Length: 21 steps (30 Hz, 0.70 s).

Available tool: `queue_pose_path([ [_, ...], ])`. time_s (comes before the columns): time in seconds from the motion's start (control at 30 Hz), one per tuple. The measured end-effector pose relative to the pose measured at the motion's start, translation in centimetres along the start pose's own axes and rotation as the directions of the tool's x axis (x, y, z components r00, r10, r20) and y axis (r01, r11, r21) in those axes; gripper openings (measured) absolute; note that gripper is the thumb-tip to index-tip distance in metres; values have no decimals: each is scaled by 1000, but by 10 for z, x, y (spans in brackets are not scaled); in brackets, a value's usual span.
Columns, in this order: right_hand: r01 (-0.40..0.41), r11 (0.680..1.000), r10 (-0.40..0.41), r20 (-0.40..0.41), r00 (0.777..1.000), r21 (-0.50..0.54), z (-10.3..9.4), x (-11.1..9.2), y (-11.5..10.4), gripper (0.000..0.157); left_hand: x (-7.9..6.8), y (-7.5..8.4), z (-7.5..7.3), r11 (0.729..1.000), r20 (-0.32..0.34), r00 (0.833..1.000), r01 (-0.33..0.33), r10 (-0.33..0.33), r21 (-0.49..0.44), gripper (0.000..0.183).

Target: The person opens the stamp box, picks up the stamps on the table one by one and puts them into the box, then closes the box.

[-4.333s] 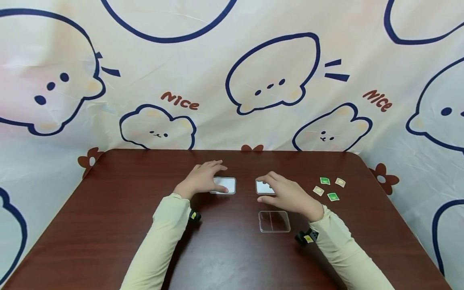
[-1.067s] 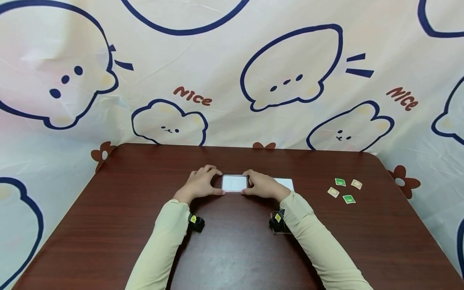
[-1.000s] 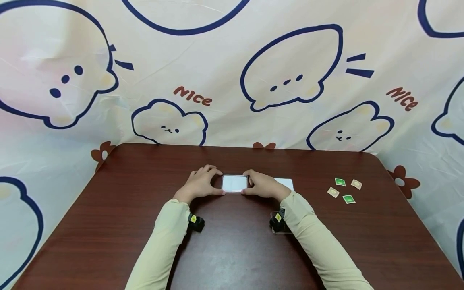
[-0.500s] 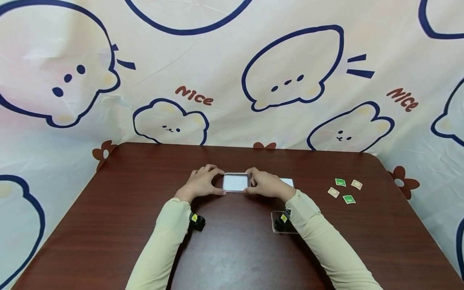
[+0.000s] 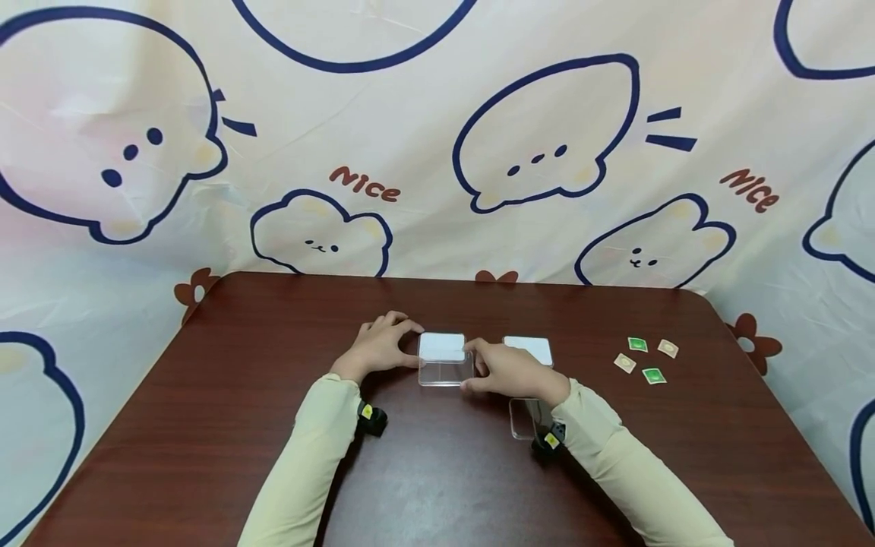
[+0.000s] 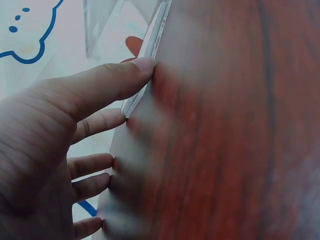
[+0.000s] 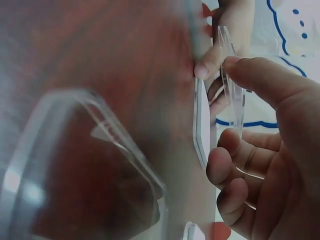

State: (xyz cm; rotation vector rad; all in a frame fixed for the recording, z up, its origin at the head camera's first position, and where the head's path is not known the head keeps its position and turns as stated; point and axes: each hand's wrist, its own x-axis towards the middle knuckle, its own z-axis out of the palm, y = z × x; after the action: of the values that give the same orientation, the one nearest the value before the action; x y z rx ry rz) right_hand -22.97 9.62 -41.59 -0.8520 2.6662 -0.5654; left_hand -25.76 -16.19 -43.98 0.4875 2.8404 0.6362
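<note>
My right hand [image 5: 514, 370] pinches a clear plastic lid [image 5: 444, 374] by its side edge, thumb against fingertips. In the right wrist view the lid [image 7: 233, 95] stands off the flat white box [image 7: 201, 120]. That white box [image 5: 440, 346] lies near the middle of the table, overlapped by the lid in the head view. My left hand [image 5: 379, 343] holds the box's left end between thumb and forefinger. In the left wrist view, the thumb [image 6: 107, 87] sits on its near edge and the other fingers touch the table.
A second white box [image 5: 529, 348] lies behind my right hand. Another clear lid [image 5: 521, 419] rests nearer me, partly under the right wrist. Two green squares [image 5: 654, 376] and two beige squares [image 5: 625, 363] lie at the right. A printed cloth [image 5: 417, 152] hangs behind the table [image 5: 273, 319].
Both hands brought the left white box with its lid to the middle. My right hand has since lifted the clear lid off and drawn it toward me; the left hand has stayed put.
</note>
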Motion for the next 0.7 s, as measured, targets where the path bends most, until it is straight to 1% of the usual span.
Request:
queue_pose_path([
  [0.17, 24, 999, -23, 24, 999, -22, 9, -13, -5, 58, 0, -2, 1, 1000, -6, 1000, -2, 2, 2, 62],
  [0.33, 61, 996, -60, 24, 998, -59, 16, -24, -9, 56, 2, -3, 1, 1000, -7, 1000, 2, -2, -3, 62],
  [0.57, 62, 996, -59, 54, 997, -67, 23, -35, -13, 58, 3, -1, 0, 1000, 4, 1000, 7, -7, 2, 61],
  [0.7, 61, 992, -57, 41, 998, -111, 26, -39, -15, 59, 3, 0, -1, 1000, 8, 1000, 4, -4, -1, 61],
])
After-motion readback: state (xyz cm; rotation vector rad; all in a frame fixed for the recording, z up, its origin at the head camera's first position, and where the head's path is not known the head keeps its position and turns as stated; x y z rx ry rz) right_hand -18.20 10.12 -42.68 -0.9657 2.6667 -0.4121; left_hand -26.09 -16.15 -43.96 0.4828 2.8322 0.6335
